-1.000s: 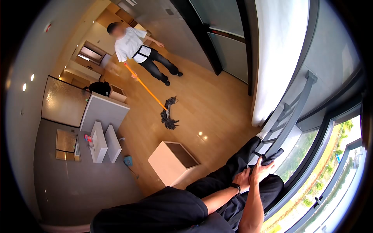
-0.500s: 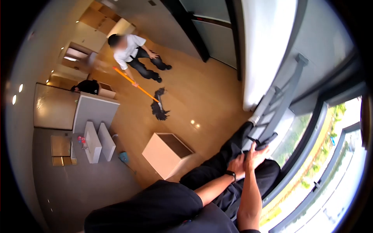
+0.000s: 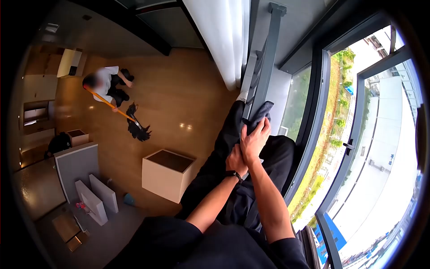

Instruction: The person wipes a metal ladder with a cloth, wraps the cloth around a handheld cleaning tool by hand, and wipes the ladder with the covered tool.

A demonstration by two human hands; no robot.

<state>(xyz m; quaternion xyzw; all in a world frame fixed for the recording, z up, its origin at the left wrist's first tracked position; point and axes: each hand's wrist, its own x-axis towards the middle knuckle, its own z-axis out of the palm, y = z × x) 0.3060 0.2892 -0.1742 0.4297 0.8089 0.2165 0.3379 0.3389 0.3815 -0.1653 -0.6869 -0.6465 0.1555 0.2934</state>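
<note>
Over there, a dark grey cloth (image 3: 262, 112) lies bunched and creased over the near stretch of a grey metal railing (image 3: 269, 58), one loose flap poking past its edge. The railing looks straight and flat-topped, with a squared bracket (image 3: 277, 9) at its far end.

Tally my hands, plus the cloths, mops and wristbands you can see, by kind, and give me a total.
Hands: 2, your left hand and right hand
Cloth: 1
Mop: 1
Wristband: 1
Total: 5
</note>
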